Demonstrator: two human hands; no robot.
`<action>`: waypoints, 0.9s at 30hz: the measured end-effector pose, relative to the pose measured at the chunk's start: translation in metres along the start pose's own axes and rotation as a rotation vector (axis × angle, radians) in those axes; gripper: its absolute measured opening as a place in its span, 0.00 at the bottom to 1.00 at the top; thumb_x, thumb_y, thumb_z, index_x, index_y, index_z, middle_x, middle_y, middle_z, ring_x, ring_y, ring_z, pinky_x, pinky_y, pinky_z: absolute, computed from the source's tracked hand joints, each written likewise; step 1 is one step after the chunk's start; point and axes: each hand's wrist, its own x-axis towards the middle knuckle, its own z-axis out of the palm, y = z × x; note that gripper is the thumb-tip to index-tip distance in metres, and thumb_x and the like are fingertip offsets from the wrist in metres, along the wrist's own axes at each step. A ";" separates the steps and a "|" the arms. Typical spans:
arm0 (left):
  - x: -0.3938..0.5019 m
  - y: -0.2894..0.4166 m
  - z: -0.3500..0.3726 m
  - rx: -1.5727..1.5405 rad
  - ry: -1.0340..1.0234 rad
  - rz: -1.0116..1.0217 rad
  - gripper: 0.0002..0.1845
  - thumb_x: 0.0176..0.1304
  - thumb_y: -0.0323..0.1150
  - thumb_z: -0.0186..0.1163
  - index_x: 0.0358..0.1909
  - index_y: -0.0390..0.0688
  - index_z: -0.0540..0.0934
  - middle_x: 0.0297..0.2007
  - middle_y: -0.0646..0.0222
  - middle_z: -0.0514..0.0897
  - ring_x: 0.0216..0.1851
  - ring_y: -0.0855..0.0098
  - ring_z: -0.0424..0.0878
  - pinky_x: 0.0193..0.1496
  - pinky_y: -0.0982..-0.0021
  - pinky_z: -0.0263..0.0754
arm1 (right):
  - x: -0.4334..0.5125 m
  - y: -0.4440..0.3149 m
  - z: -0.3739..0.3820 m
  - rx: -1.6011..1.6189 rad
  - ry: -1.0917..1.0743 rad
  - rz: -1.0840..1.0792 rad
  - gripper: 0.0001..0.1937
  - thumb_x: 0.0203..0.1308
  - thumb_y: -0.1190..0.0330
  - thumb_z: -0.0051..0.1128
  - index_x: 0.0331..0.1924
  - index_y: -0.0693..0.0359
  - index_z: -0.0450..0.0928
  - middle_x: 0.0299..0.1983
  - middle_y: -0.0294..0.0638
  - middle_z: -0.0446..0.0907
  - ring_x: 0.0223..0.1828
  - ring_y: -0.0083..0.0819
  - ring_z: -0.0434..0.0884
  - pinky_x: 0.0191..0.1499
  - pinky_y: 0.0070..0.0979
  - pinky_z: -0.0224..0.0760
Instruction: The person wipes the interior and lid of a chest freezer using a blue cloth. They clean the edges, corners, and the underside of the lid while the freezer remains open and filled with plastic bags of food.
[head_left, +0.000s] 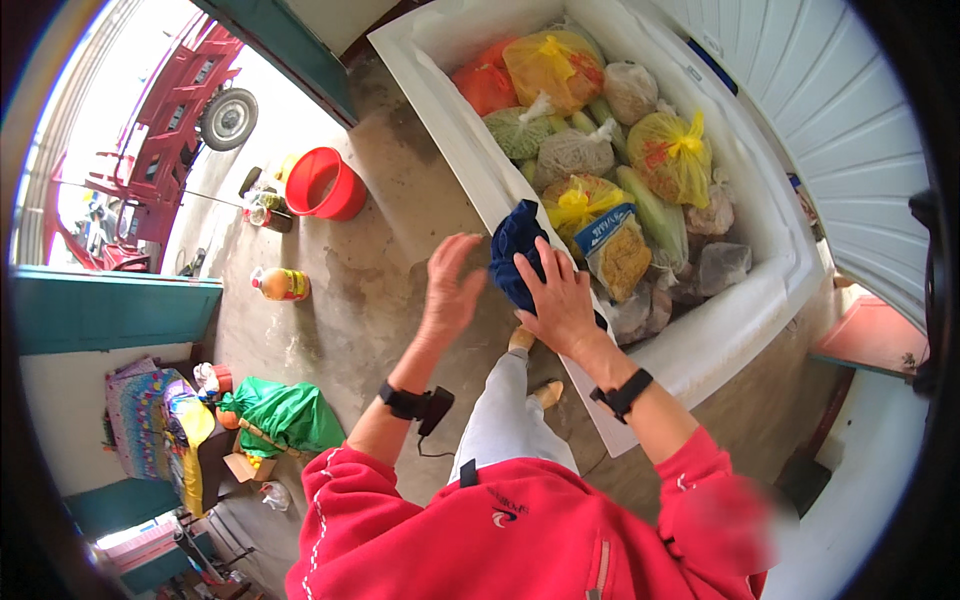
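A dark blue cloth (513, 251) is draped over the near rim of a white chest freezer (480, 176). My right hand (559, 304) presses it onto that rim, fingers bent over the fabric. Just left of the cloth, my left hand (451, 289) hovers empty over the floor, its thumb apart from the fingers. Inside the freezer, close to my right hand, lies a blue-and-clear food packet (619, 251). Around it are a yellow plastic bag (581, 199), bagged corn cobs (652, 217), another knotted yellow bag (670, 154) and a bag of green vegetables (517, 133).
The freezer's white lid (840, 127) stands raised on the right. On the concrete floor are a red bucket (326, 184), a bottle of oil-coloured liquid (281, 284), jars (268, 217) and a green sack (289, 416). A red cargo vehicle (161, 127) shows through the doorway.
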 end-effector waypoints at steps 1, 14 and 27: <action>-0.001 0.001 0.014 0.240 0.010 0.196 0.28 0.55 0.22 0.64 0.59 0.51 0.79 0.65 0.57 0.71 0.67 0.58 0.66 0.68 0.57 0.65 | -0.004 0.000 0.001 -0.003 0.067 -0.044 0.43 0.46 0.64 0.75 0.69 0.50 0.63 0.69 0.50 0.59 0.64 0.51 0.65 0.58 0.46 0.67; 0.046 -0.014 0.037 0.528 -0.207 0.365 0.20 0.51 0.21 0.62 0.49 0.39 0.83 0.57 0.60 0.80 0.57 0.55 0.74 0.60 0.62 0.73 | 0.047 0.002 0.023 -0.035 -0.163 -0.016 0.31 0.52 0.71 0.69 0.60 0.65 0.66 0.51 0.50 0.67 0.47 0.50 0.77 0.46 0.39 0.78; 0.115 -0.025 0.025 0.519 -0.188 0.387 0.18 0.48 0.22 0.63 0.44 0.39 0.86 0.52 0.61 0.84 0.52 0.55 0.78 0.57 0.62 0.74 | 0.117 0.021 0.020 -0.025 -0.204 -0.028 0.28 0.54 0.71 0.67 0.60 0.59 0.69 0.53 0.51 0.68 0.50 0.54 0.78 0.46 0.46 0.76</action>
